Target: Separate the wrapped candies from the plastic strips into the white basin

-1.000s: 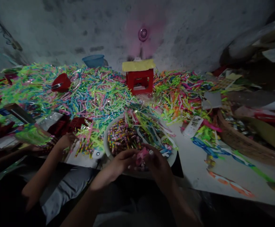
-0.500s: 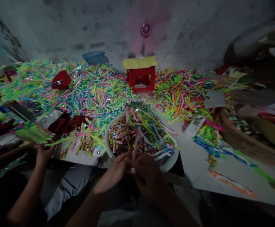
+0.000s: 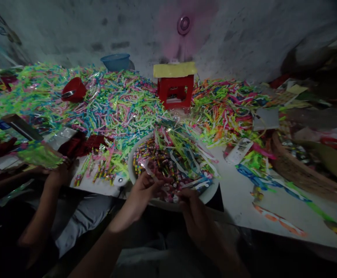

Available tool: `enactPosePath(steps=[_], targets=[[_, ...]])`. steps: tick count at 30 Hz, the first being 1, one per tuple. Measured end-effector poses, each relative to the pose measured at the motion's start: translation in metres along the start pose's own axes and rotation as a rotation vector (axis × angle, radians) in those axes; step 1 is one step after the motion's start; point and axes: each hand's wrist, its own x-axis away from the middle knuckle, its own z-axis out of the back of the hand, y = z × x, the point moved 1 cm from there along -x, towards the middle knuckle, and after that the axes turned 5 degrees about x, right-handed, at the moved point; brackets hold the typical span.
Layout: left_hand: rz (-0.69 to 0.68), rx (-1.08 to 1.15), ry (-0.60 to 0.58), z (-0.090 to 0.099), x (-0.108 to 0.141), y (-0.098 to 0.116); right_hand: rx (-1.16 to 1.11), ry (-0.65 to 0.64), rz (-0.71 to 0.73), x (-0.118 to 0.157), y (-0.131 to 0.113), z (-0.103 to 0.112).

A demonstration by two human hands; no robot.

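Over the near rim of a white basin (image 3: 131, 164), my left hand (image 3: 141, 193) is closed on a pale pink ribbon (image 3: 149, 170) whose end sticks up from its fingers. My right hand (image 3: 195, 208) is at the basin's front right, thumb and fingers pinched together; whatever they hold is too small and dark to make out. Many short sticks with coloured bands (image 3: 146, 148) fill the basin's left side. Green, white and blue ribbons (image 3: 185, 154) lie tangled over its right side.
Ribbon heaps (image 3: 122, 104) cover the table's back, around a red stool (image 3: 175, 92). A pink fan (image 3: 183, 25) spins behind. At left, a co-worker's hands (image 3: 56, 173) hold green ribbons. A white remote-like device (image 3: 239, 150) and an orange ribbon (image 3: 278, 219) lie right.
My hands, together in front of the basin before, have moved apart and slightly up over its near rim. The pale pink ribbon now leans left from my left hand.
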Motion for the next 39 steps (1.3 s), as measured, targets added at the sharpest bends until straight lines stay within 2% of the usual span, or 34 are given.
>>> enactPosePath(steps=[4,10,18,23,26,30,36,39], targets=[[-0.017,-0.002,-0.005,-0.001,0.003,0.003,-0.031,0.119,-0.008,0.004,-0.001,-0.013],[-0.041,-0.003,0.015,-0.003,0.005,0.006,-0.057,0.135,-0.082,0.007,0.0,-0.018],[-0.052,0.003,0.069,-0.004,0.005,0.001,-0.004,0.208,-0.068,0.007,-0.005,-0.023],[-0.047,0.0,0.056,-0.002,0.006,0.0,0.003,0.227,-0.058,0.005,-0.009,-0.019],[-0.03,-0.006,0.044,-0.002,0.007,0.0,-0.042,0.192,-0.084,0.005,-0.009,-0.019],[-0.02,-0.04,0.034,-0.003,0.008,0.0,-0.098,0.108,-0.211,0.005,-0.007,-0.02],[-0.059,-0.125,-0.079,-0.006,0.016,0.004,-0.371,-0.222,-0.35,-0.008,-0.011,-0.007],[-0.087,-0.084,-0.095,-0.006,0.02,0.009,-0.486,-0.27,-0.363,-0.014,-0.015,-0.008]])
